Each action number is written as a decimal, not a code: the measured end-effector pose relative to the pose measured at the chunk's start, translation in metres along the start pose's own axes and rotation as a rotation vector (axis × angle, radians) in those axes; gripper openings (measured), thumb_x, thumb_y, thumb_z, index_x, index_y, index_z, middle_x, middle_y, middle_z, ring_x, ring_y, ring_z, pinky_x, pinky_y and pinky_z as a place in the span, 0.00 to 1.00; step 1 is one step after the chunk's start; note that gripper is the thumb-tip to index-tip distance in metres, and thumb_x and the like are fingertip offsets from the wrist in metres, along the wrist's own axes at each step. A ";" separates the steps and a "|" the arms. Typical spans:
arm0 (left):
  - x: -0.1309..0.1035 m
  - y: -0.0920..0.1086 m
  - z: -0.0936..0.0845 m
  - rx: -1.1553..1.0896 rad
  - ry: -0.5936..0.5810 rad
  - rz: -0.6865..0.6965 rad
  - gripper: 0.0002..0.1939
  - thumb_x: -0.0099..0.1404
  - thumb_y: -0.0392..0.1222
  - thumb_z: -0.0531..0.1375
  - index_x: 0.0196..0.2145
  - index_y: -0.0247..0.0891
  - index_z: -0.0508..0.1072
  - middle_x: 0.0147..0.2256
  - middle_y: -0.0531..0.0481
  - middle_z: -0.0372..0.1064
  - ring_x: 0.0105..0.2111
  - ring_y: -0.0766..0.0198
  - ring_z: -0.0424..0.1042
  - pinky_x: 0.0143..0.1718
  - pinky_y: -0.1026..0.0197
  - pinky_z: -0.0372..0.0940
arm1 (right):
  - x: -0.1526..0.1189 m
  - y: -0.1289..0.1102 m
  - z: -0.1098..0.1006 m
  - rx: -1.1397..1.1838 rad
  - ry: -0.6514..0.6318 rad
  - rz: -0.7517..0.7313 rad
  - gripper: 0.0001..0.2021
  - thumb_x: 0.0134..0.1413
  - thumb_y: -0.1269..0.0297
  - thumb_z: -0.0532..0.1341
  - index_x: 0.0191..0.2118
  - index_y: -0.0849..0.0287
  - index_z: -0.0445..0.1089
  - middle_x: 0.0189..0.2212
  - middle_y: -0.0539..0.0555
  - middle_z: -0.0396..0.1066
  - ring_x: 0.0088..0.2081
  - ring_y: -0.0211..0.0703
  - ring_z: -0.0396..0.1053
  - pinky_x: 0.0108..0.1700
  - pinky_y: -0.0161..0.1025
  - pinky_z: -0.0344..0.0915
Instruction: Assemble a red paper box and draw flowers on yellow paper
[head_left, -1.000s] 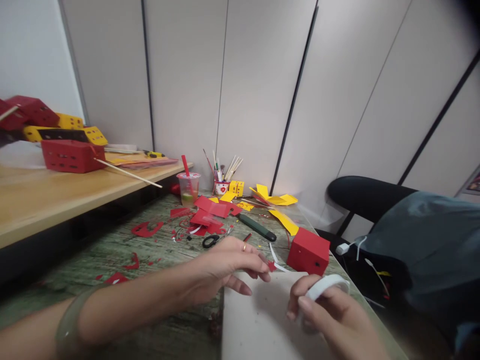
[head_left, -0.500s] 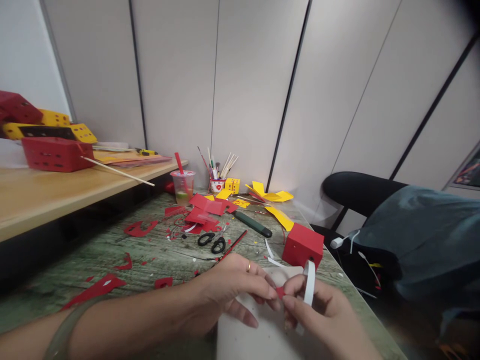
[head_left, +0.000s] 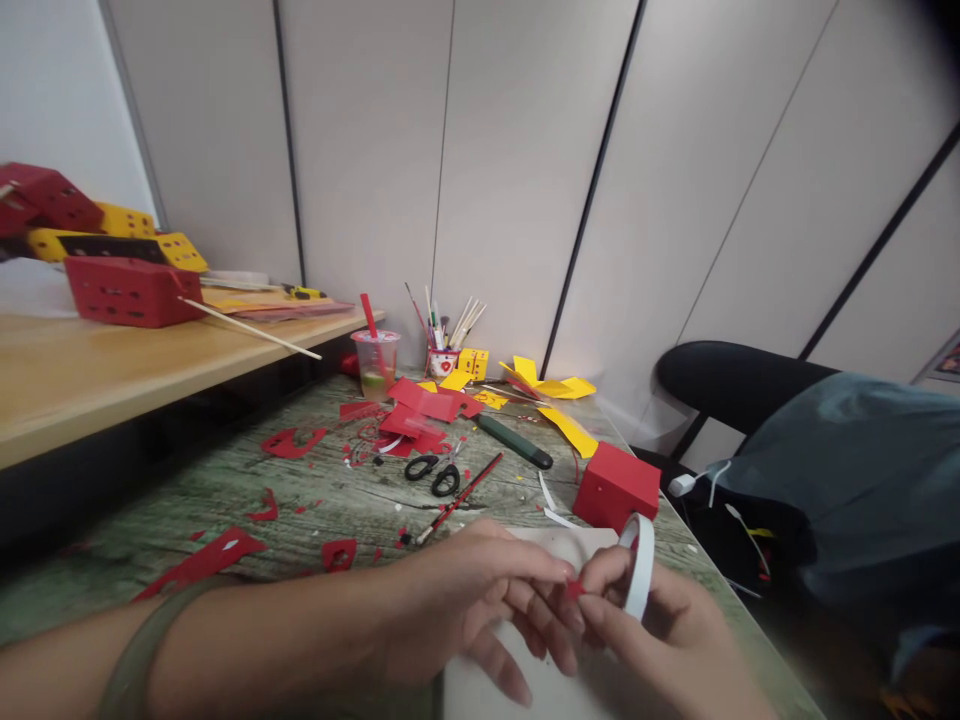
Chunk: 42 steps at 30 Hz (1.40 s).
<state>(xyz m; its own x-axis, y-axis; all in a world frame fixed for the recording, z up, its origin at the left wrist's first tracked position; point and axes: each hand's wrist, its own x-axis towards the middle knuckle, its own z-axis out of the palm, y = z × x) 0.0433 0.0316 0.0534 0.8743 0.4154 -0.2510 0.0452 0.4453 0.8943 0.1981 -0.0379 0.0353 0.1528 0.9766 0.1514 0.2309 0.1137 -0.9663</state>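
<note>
Between my two hands is a small scrap of red paper. My right hand pinches it between thumb and index fingertip, and a roll of white tape hangs around a finger of that hand. The thumb of my left hand meets the scrap from the left, with its index finger close below and the lower fingers loosely spread. Under both hands lies a white flat slab, partly hidden by them. A red paper box sits just beyond my right hand.
Black-handled scissors, a paintbrush, a green-handled cutter and red paper scraps lie on the table. Behind them stand a drink cup and a brush pot. A raised shelf is left; a chair is right.
The view has shifted slightly, so the scene sits a little to the right. My left fingers have changed their hold around the red scrap, and the tape roll has turned slightly.
</note>
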 end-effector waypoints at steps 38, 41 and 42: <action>0.000 -0.012 0.002 0.967 0.349 0.850 0.06 0.58 0.37 0.58 0.31 0.35 0.74 0.36 0.50 0.73 0.39 0.67 0.69 0.44 0.67 0.60 | 0.002 0.004 -0.013 0.115 -0.192 -0.034 0.14 0.53 0.65 0.57 0.46 0.45 0.66 0.50 0.48 0.65 0.51 0.42 0.61 0.51 0.38 0.58; -0.001 -0.004 0.002 0.853 0.394 0.828 0.05 0.57 0.36 0.58 0.28 0.37 0.75 0.36 0.51 0.73 0.38 0.67 0.70 0.42 0.66 0.61 | 0.004 0.006 -0.012 0.061 -0.244 -0.039 0.18 0.49 0.70 0.56 0.47 0.48 0.65 0.42 0.50 0.70 0.43 0.43 0.67 0.46 0.39 0.62; 0.000 -0.003 0.001 0.769 0.376 0.757 0.04 0.56 0.36 0.59 0.27 0.38 0.75 0.35 0.52 0.72 0.37 0.66 0.70 0.40 0.66 0.62 | 0.004 0.006 -0.011 0.018 -0.278 -0.033 0.18 0.46 0.72 0.56 0.45 0.51 0.67 0.36 0.50 0.72 0.38 0.43 0.69 0.42 0.38 0.64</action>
<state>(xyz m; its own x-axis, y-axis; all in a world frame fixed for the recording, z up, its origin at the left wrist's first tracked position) 0.0436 0.0293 0.0514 0.6091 0.6393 0.4694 -0.0343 -0.5700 0.8209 0.2104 -0.0355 0.0326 -0.1244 0.9847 0.1223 0.2134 0.1469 -0.9659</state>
